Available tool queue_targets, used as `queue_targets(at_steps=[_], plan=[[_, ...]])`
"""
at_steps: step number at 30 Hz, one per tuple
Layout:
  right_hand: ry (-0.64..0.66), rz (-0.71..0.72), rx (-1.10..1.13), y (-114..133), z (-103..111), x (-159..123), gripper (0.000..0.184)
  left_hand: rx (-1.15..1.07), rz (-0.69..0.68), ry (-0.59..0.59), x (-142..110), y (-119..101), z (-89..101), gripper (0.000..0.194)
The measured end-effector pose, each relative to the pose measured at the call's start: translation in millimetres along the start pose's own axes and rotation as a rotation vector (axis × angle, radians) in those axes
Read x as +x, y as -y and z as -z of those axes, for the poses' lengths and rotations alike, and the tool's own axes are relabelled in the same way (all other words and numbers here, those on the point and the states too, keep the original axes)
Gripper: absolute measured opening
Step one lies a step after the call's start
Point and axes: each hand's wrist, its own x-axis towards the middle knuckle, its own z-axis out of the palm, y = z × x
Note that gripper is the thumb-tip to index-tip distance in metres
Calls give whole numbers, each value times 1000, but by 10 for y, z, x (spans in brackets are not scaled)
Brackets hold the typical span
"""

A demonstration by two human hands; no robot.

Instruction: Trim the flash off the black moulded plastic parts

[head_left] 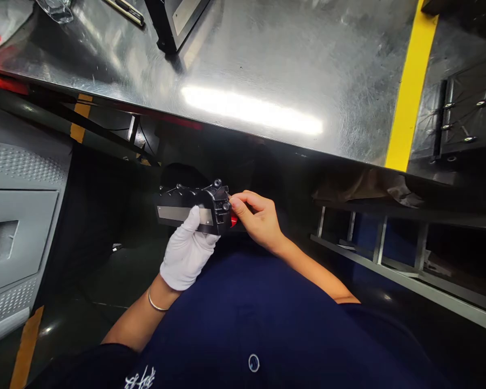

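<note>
A black plastic housing (pixel 186 197) with a silver strip along its side is held in front of my body, below the table edge. My left hand (pixel 188 254), in a white glove, grips it from underneath with the thumb over the silver strip. At the housing's right end is my bare right hand (pixel 259 216), its thumb and index finger pinched together against the corner. What sits between those fingertips is too small to make out. A small red piece (pixel 234 220) shows at that end, just under the right fingers.
Ahead lies a shiny metal table (pixel 267 70) with yellow tape (pixel 412 86) on its right. On it are a black frame-like part (pixel 174 27) and a pen-like tool (pixel 125 11). A grey cabinet (pixel 20 227) stands left; a metal rack (pixel 389 265) is at right.
</note>
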Motion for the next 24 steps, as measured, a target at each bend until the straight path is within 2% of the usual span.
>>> queue_targets(at_steps=[4,6,8,12,14,19,24], plan=[[-193,13,43,-79,-113,-20,41,-131,62,32,20,11,84,49],[-228,12,43,-93,-98,-6,43,-159,98,50,24,-1,113,48],[-169,62,-4,-76,-13,29,42,-157,102,45,23,-27,113,48],[53,340,-174,-17,220,109,33,-89,35,-7,16,-86,55,49],[115,420,-251,-2,289,132,28,-32,11,-35,11,-102,28,48],[147,455,-361,-3,301,141,29,2,-15,-108,-8,-102,-36,50],[135,466,-354,-15,281,134,30,-31,-32,-182,-35,-84,-148,48]])
